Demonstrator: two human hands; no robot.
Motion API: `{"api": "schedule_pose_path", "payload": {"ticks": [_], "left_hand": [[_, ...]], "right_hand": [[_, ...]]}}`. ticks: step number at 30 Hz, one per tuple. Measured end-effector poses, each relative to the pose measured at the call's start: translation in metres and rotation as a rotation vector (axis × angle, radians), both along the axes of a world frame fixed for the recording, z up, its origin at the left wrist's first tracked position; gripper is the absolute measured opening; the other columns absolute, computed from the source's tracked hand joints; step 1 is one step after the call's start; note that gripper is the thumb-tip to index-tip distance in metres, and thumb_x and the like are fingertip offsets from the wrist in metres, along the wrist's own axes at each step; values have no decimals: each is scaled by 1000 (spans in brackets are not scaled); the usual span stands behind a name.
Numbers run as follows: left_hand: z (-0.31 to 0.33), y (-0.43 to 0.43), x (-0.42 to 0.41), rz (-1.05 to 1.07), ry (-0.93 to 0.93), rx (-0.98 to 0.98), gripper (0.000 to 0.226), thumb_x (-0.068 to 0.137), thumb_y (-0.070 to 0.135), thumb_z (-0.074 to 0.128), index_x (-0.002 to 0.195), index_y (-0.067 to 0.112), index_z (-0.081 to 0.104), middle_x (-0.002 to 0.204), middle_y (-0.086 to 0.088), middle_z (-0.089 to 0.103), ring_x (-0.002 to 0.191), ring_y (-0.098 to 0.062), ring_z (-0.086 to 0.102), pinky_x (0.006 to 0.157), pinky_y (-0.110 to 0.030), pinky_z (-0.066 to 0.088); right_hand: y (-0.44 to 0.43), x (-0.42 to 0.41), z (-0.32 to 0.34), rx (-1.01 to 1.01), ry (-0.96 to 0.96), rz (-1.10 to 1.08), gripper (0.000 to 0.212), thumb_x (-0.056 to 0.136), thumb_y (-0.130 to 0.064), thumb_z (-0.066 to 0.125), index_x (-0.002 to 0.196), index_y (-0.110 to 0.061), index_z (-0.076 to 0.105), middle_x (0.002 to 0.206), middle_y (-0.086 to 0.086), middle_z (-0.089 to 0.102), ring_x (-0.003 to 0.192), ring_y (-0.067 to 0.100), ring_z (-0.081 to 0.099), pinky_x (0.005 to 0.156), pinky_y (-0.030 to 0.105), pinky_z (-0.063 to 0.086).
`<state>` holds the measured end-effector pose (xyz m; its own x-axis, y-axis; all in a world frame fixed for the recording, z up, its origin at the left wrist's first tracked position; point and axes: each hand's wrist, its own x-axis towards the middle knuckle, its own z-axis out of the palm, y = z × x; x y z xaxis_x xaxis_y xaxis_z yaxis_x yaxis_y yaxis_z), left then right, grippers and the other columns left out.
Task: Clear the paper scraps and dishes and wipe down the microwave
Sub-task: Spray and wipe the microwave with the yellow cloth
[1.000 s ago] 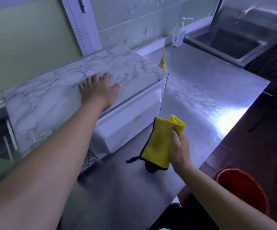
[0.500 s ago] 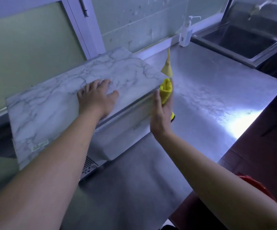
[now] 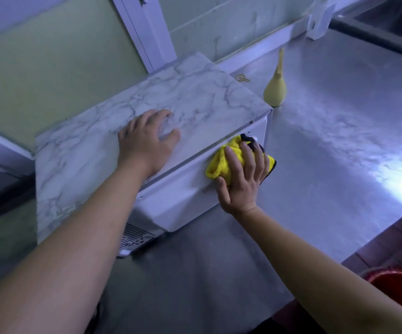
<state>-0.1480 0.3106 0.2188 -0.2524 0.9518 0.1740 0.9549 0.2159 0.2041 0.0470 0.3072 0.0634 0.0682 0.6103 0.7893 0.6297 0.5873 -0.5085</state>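
1. Writing: a small label point(image 3: 207, 189) is sitting on the front of the white microwave point(image 3: 188, 203) with the marble-patterned top, just beside the right thumb, but it is too small to read. A gold mark point(image 3: 242, 79) on the brushed stainless-steel counter point(image 3: 340, 145) behind the microwave is likewise illegible.
2. The left hand point(image 3: 147, 143) is lying flat and open on the marble-patterned top, fingers spread, holding nothing.
3. The right hand point(image 3: 242, 179) is pressing a bunched yellow microfibre cloth with a black edge point(image 3: 221, 160) against the microwave's front face, just under the top edge near its right corner. The fingers are lying nearly straight over the cloth, with the thumb alongside its lower edge.
4. Edges and room: a yellow pear-shaped object with a long neck point(image 3: 275, 90) is standing upright on the counter just beside the microwave's far right corner. A wide stretch of counter is running to the right, up to its front edge.
5. Containers: a red bucket point(image 3: 400, 283) is showing below the counter's edge at lower right, with its contents out of view. A steel sink point(image 3: 388, 25) is lying at the far right. What is in its basin cannot be told.
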Motion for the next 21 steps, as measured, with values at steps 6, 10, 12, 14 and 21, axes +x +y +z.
{"api": "schedule_pose_path", "payload": {"ticks": [6, 10, 12, 14, 21], "left_hand": [[0, -2, 1, 3, -13, 13, 60, 81, 64, 38, 137, 43, 48, 151, 12, 42, 139, -19, 35, 115, -41, 20], [2, -4, 3, -5, -19, 18, 59, 79, 64, 37, 134, 44, 49, 149, 11, 44, 138, -20, 37, 116, -43, 23], [3, -4, 3, -6, -22, 21, 60, 79, 64, 37, 135, 44, 49, 149, 11, 44, 138, -20, 37, 116, -42, 23], [3, -4, 4, 2, -25, 20, 59, 80, 62, 39, 135, 43, 49, 149, 10, 44, 138, -19, 37, 115, -41, 23], [7, -4, 6, -1, -27, 4, 57, 84, 58, 42, 137, 39, 50, 149, 8, 45, 137, -23, 38, 116, -43, 26]], "right_hand": [[-17, -26, -9, -226, 371, -51, 57, 100, -51, 25, 148, -21, 31, 156, 14, 27, 145, 43, 26, 112, 65, 22], [-17, -31, -14, -363, 602, -75, 66, 102, -57, 23, 153, -15, 24, 158, 9, 26, 148, 35, 26, 117, 58, 21], [-16, -30, -16, -412, 723, -65, 72, 102, -58, 25, 152, -7, 28, 157, 10, 32, 146, 31, 30, 119, 49, 23], [-13, -28, -16, -501, 860, -65, 69, 101, -55, 28, 151, -6, 34, 154, 5, 38, 144, 22, 34, 119, 39, 24], [-6, -14, -3, -1231, 1649, 29, 53, 97, -66, 32, 138, -38, 51, 133, -7, 62, 119, 17, 59, 106, 45, 47]]}}
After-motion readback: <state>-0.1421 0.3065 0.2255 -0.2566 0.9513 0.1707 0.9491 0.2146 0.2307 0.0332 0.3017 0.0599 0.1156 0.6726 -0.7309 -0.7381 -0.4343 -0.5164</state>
